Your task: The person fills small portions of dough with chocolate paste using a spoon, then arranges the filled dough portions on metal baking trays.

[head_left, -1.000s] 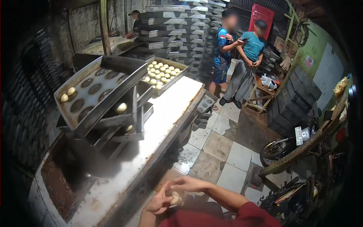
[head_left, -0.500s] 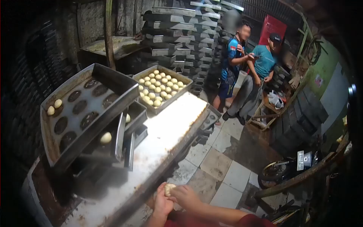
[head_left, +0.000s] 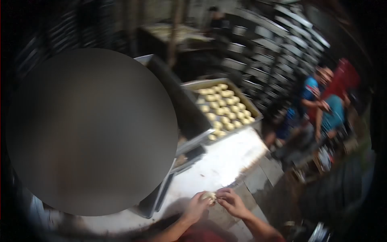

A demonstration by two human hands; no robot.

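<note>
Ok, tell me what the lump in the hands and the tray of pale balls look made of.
Lump: soft pale dough, matte, pinched between left hand and right hand.
Tray: probably thin metal, dull grey raised rim; blur leaves it open.

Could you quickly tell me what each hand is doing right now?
Left hand: closed on the dough.
Right hand: fingers pinching the same dough.
</note>
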